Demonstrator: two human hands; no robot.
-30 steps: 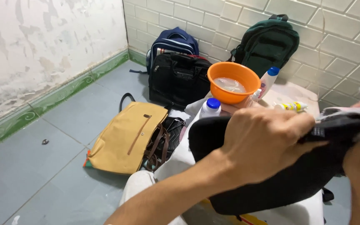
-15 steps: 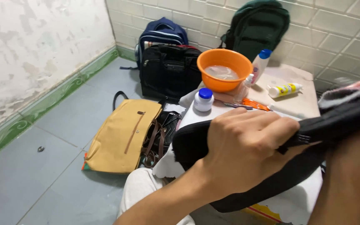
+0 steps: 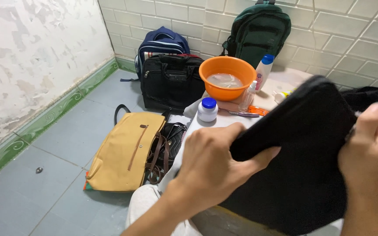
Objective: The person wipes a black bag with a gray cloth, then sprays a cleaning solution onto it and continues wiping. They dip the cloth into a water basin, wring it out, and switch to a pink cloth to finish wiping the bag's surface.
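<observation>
Lowest in the frame, the left hand (image 3: 217,164) grips the near edge of a flat black bag (image 3: 302,157), thumb on top and fingers curled under it. At the right edge the right hand (image 3: 370,150) is closed on the bag's other side, fingers folded over its rim. The bag fills the lower right of the frame, held up off the worktop (image 3: 285,81); its long axis runs from lower left up toward the upper right, its top corner pointing at the tiled wall.

Just beyond the left hand stands a white jar with a blue lid (image 3: 208,109). Behind it sit a small clear bottle (image 3: 248,98), an orange basin (image 3: 227,78) holding water, and a white bottle with a blue cap (image 3: 264,72).

On the grey floor at centre left lies a tan bag (image 3: 125,153), a dark brown handbag (image 3: 167,144) beside it. Farther back a black briefcase (image 3: 171,81) stands before a blue backpack (image 3: 160,43); a green backpack (image 3: 259,30) leans on the wall at top centre.
</observation>
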